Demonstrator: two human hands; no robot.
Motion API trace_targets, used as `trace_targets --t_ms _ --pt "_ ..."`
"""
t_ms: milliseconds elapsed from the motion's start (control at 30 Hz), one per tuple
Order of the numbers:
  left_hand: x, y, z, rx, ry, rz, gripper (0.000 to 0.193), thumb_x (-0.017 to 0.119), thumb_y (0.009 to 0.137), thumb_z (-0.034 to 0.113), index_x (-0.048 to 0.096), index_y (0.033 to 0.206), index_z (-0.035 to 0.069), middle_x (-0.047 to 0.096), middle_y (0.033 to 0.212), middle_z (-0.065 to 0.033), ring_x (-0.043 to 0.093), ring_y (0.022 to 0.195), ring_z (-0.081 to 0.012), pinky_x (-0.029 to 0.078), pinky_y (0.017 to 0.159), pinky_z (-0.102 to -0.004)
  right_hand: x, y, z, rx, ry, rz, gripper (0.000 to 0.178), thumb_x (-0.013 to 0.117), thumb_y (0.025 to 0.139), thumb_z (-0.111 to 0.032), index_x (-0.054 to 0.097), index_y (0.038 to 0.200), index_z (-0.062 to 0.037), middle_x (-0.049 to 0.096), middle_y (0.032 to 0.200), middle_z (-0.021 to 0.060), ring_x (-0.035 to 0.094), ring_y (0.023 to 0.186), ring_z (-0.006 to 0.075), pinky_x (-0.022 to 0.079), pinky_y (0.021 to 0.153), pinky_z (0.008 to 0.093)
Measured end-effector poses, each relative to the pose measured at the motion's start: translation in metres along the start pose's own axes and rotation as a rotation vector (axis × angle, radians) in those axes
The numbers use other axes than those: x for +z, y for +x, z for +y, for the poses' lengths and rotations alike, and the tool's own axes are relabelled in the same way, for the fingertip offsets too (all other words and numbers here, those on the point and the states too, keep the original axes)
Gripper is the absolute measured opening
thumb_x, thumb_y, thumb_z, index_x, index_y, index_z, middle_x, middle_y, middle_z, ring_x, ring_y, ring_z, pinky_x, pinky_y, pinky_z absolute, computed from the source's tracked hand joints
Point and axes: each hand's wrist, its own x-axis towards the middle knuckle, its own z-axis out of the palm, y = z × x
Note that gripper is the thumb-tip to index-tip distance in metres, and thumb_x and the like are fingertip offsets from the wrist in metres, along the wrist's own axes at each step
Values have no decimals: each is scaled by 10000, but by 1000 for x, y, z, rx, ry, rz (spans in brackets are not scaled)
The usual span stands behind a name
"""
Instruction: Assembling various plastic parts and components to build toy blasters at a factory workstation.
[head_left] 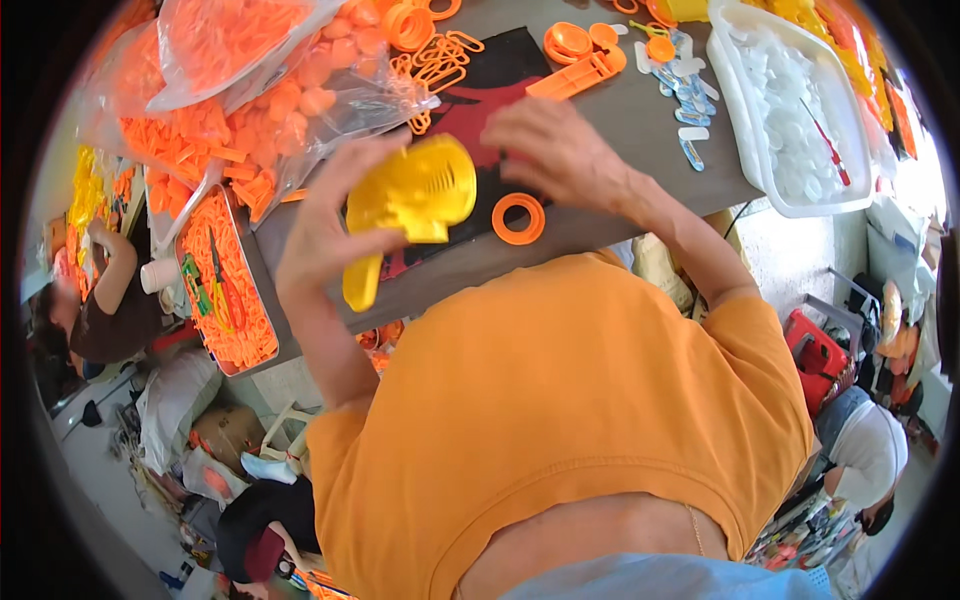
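Observation:
My left hand (322,215) is closed round a yellow plastic part (420,185), a scoop-like piece with slots in its rounded end and a yellow handle-like length hanging below. To the right, my right hand (560,155) hovers over the dark and red mat (505,60), slightly blurred, its fingers apart and nothing visible in them. An orange ring (518,219) lies on the mat's near edge, just below my right hand. Beyond that hand is an orange plastic assembly (580,70) with a round cup.
Bags of orange parts (290,110) crowd the left, beside a tray of small orange pieces (235,290) holding pliers and scissors. Orange clips (440,60) lie at the back. A white tub (755,150) of translucent pieces stands right, near blue-white stickers (690,100). Other people work nearby.

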Motion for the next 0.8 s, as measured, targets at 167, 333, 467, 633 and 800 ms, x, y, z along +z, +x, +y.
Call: trace_targets --t_ms 167,333,467,633,800 --pt "39 -53 -37 -422 230 110 716 787 718 220 518 1353 30 518 1208 -144 518 1149 -290 399 1002 -362 27 -28 -13 -216 56 -238 444 692 846 -255 560 1238 -93 528 1261 112 499 1154 309 384 1008 442" --pt "59 -34 -48 -309 319 281 686 754 785 318 509 1344 4 510 1319 -163 476 1211 -327 382 1036 -388 22 -17 -17 -105 118 -319 386 669 846 -148 574 1213 -75 550 1124 100 525 1010 266 423 892 404" --pt "55 -12 -68 -287 201 385 636 709 853 359 504 1339 4 454 1409 -174 410 1302 -352 338 1085 -429 33 3 1 -153 -89 -165 382 662 775 -102 611 1152 -67 573 1114 85 549 993 264 448 841 394" --pt "27 25 -107 -127 384 575 662 712 848 368 469 1362 29 399 1429 -217 369 1322 -410 330 1081 -468 26 30 47 44 -482 -28 327 610 774 -57 628 1101 -73 589 1095 71 545 1060 258 428 902 382" --pt "-10 57 -168 -43 542 723 683 666 869 430 442 1380 36 414 1386 -266 371 1296 -451 334 1057 -520 21 53 52 126 -526 95 334 597 798 -54 625 1130 -82 585 1145 72 532 1101 272 417 933 412"
